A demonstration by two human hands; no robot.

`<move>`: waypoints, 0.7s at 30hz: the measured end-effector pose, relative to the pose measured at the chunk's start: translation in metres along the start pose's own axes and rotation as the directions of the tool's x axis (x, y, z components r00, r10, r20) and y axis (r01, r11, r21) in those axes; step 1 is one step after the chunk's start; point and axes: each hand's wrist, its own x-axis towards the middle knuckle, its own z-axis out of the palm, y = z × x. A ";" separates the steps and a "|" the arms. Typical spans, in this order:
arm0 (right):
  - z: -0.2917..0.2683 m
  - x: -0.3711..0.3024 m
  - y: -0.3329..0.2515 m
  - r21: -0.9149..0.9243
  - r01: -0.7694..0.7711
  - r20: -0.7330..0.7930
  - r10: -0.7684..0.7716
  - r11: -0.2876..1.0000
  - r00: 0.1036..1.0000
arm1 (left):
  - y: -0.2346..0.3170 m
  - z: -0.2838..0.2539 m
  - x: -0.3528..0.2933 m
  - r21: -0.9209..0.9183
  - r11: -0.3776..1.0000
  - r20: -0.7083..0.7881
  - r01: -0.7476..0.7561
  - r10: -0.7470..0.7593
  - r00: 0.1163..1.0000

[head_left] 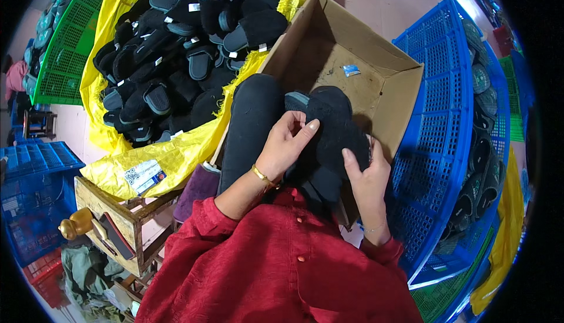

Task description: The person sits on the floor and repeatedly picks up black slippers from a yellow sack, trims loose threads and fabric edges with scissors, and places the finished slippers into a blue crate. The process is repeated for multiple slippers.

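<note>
Over my lap I hold a black fuzzy slipper with both hands. My left hand grips its left edge, thumb on the near side and the other fingers partly tucked behind. On the opposite edge, my right hand is closed with the thumb on top and fingertips hidden underneath. A grey ribbed sole end shows just beyond my left fingers; whether it belongs to a second slipper in my grip, I cannot tell. Behind the slipper stands an open cardboard box with a small blue-and-white packet on its bottom.
At upper left, a yellow woven sack is heaped with black slippers. Blue plastic crates holding slippers stand on the right. A wooden stand with a wooden-handled tool is at left, near a green crate.
</note>
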 end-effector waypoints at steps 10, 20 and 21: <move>0.036 -0.017 -0.037 -0.325 0.333 0.103 -0.317 0.885 0.943 | 0.019 -0.038 -0.007 -0.194 0.898 0.118 0.394 -0.377 0.918; 0.043 -0.007 -0.039 -0.091 0.293 0.306 -0.253 0.952 0.918 | 0.044 -0.037 0.011 0.022 0.951 0.093 0.309 -0.310 0.946; 0.046 -0.006 -0.039 -0.036 0.185 0.304 -0.166 0.982 0.938 | 0.038 -0.038 0.011 0.075 0.965 0.056 0.250 -0.254 0.966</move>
